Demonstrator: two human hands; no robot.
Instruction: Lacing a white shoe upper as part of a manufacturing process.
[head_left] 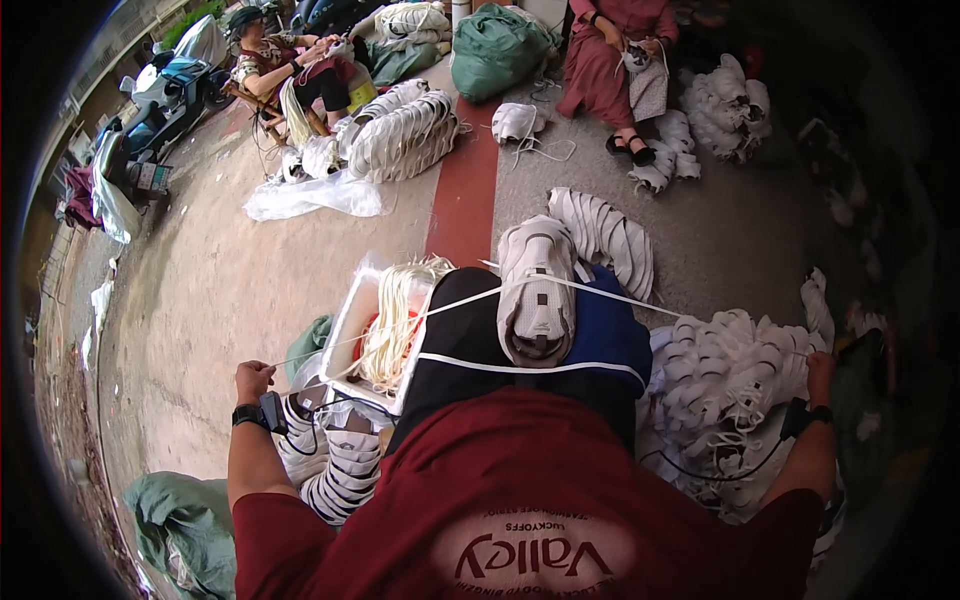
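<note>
The person's left hand [255,380] pinches one end of a cream shoelace [460,304] between gathered fingers, the right hand [820,378] curling its fingers around the other; the lace stretches either side of a white shoe upper [537,295] on the lap, stacked uppers [612,242] just beyond

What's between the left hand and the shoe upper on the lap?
In the head view, a white box of laces and a black-clad thigh lie between the left hand and the shoe upper, with one lace strung over them.
</note>
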